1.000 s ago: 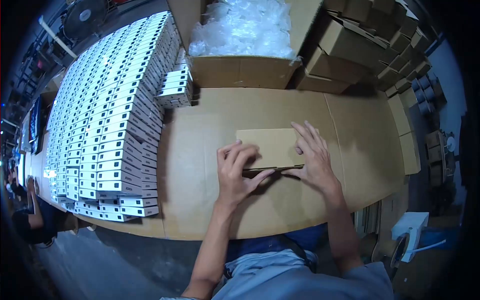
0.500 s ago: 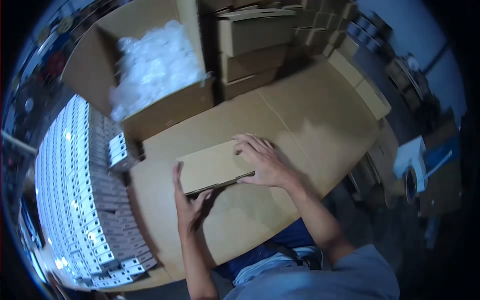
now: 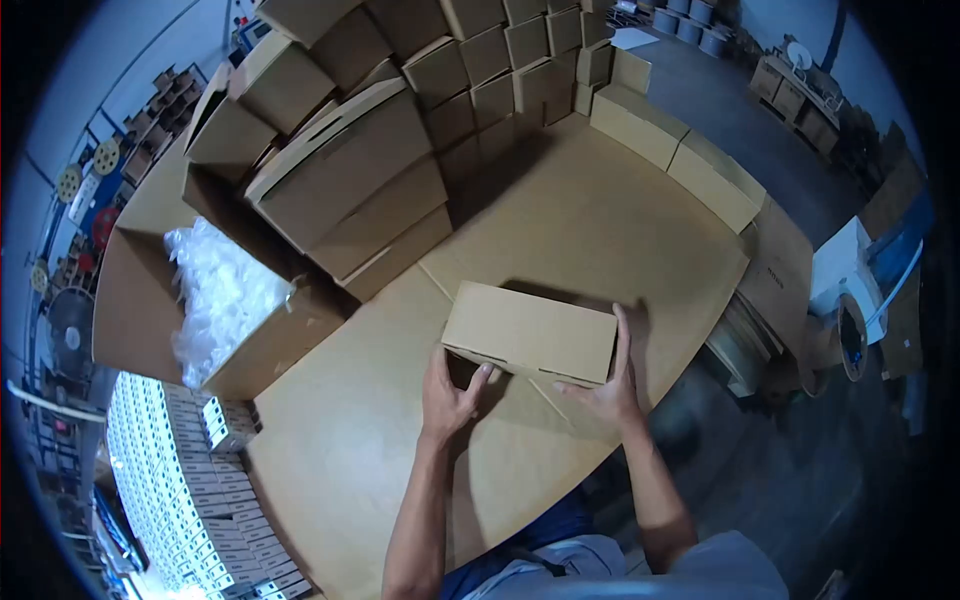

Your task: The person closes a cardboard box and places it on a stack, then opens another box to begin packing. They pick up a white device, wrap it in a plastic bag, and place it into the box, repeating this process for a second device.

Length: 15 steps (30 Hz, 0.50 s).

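Between my two hands is a closed brown cardboard box (image 3: 530, 335), long and plain, raised a little over the cardboard-covered table and casting a shadow. My left hand (image 3: 452, 395) grips its left end, the thumb at the lower front edge. At the opposite end, my right hand (image 3: 612, 385) has its fingers along the side and its thumb under the front edge. The box's flaps look folded in. Its underside is hidden from me.
Stacked cardboard boxes (image 3: 350, 180) line the table's far side. An open carton (image 3: 270, 345) holds clear plastic bags (image 3: 225, 295). Rows of small white boxes (image 3: 190, 480) fill the left side. Two long boxes (image 3: 715, 178) lie along the right edge of the table (image 3: 620, 220).
The box has moved to the right and been lifted off the table, with both hands carrying it. My right hand has shifted from its top to its right end. The view has turned right.
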Motion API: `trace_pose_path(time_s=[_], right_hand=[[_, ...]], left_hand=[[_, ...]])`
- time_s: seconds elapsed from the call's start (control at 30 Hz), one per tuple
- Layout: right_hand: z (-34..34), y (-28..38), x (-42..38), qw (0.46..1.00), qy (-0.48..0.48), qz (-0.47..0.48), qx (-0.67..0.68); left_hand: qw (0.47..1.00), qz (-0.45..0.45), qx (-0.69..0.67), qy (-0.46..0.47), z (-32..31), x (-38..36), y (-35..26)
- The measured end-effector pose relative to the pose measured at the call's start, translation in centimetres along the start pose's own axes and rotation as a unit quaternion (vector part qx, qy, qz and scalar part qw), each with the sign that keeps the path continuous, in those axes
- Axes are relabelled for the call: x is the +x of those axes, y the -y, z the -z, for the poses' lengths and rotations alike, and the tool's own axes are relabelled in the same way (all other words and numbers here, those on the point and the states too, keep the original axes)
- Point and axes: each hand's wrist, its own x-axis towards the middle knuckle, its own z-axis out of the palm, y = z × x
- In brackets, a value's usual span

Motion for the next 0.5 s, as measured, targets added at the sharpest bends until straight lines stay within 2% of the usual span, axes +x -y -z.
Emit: trace_pose_path(time_s=[0.07, 0.1, 0.2, 0.23, 0.3, 0.33, 0.4, 0.5], right_hand=[[0.4, -1.5, -0.2, 0.995, -0.057, 0.055, -0.067], [0.3, -1.3, -0.2, 0.999, -0.043, 0.018, -0.028], [0.4, -1.9, -0.6, 0.998, -0.014, -0.052, -0.036], [0.5, -2.4, -0.9, 0.998, -0.021, -0.032, -0.053], [0.6, -2.6, -1.4, 0.996, -0.023, -0.022, -0.078], [0.4, -2.4, -1.9, 0.996, -0.016, -0.035, -0.086], [0.3, -1.6, -1.6, 0.995, -0.029, 0.001, -0.095], [0.1, -3.5, -2.5, 0.996, -0.021, -0.007, -0.089]], left_hand=[[1.000, 0.001, -0.011, -0.005, -1.6, 0.9, 0.2], [1.000, 0.013, -0.001, 0.002, -1.7, 0.9, 0.7], [0.999, 0.032, -0.040, 0.010, -1.6, 1.1, -0.3], [0.996, 0.034, -0.082, -0.001, -1.8, 0.8, 0.4], [0.994, 0.076, -0.068, 0.025, -1.2, 0.6, 1.4], [0.995, 0.070, -0.067, 0.024, -1.2, 0.4, 1.1], [0.997, 0.041, -0.068, 0.015, -1.3, 0.4, 0.5], [0.997, 0.059, -0.040, 0.018, -1.3, 0.1, 1.1]])
